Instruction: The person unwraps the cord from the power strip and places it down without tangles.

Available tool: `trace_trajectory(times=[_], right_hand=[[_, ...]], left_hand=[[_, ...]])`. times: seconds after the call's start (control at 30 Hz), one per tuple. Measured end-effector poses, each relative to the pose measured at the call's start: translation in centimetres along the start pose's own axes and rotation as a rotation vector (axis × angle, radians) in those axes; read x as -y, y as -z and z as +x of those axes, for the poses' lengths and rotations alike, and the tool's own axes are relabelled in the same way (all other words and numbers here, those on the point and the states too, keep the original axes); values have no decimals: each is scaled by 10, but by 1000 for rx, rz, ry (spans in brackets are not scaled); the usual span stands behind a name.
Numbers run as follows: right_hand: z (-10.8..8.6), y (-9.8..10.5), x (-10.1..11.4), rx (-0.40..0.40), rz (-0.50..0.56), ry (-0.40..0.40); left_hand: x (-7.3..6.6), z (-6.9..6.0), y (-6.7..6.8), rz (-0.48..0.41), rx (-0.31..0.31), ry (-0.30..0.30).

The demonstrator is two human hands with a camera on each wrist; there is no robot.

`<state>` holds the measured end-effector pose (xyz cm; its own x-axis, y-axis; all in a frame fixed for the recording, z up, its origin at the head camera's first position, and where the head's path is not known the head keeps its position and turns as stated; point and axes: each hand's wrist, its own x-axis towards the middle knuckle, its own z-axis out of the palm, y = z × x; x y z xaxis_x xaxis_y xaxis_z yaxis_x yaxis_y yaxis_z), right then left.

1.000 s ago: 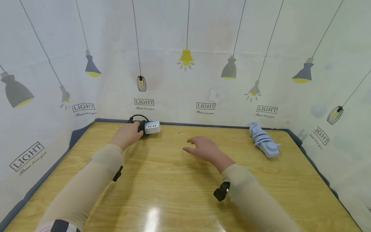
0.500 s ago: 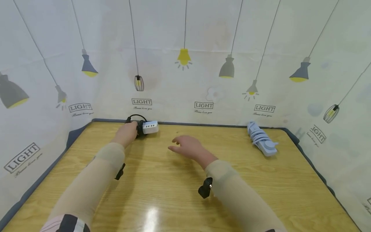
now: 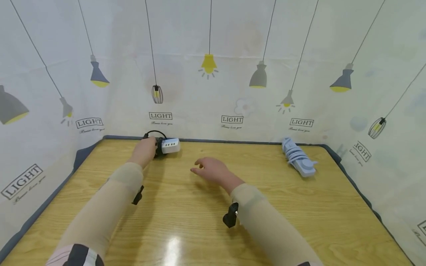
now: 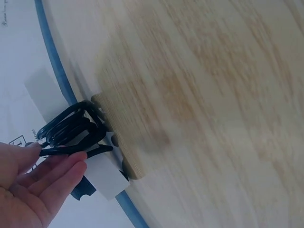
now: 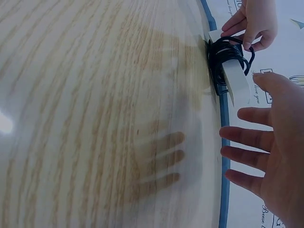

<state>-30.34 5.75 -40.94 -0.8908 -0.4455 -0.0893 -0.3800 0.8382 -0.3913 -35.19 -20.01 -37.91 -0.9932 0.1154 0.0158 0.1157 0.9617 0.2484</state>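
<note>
Pinched between the thumb and fingertips of a person's left hand, a loop of black cord is held at the far left, the digits closed down to about the cord's thickness. The scene is walled by a sheet printed with hanging lamps, set around a wood-grained table. Both forearms are covered by beige sleeves. Near the middle, the right hand is held above the table, fingers parted and nothing grasped, its tips pointed left, perhaps so that the cord lies within reach. On the far right, a pale blue power strip is wound with its own cable, presumably for tidiness, and is touched by neither hand. By the far left edge, a white power strip is wrapped in the black cord; an easier hold is probably offered by the loose loop than by the flat casing. Small dark slots are shown on its near face.
</note>
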Motion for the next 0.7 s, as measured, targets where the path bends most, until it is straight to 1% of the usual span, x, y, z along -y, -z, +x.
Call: trace_trajectory(times=[0.27,0.4,0.47,0.57,0.7], right_hand=[[1,4,4,-17,-15,4],[2,7,6,-30,-21,4],[2,9,6,-34,-24,0],[3,11,8,-39,-29,0],[3,12,10,-50,-38,3]], left_hand=[[-2,-3,5,-5,10,10],[-6,-6,10,8,-9,-9],[-8,-8,12,9,-9,-21],[-12,-10,14,5,10,-31],[-16,-13,17,-14,37,-28]])
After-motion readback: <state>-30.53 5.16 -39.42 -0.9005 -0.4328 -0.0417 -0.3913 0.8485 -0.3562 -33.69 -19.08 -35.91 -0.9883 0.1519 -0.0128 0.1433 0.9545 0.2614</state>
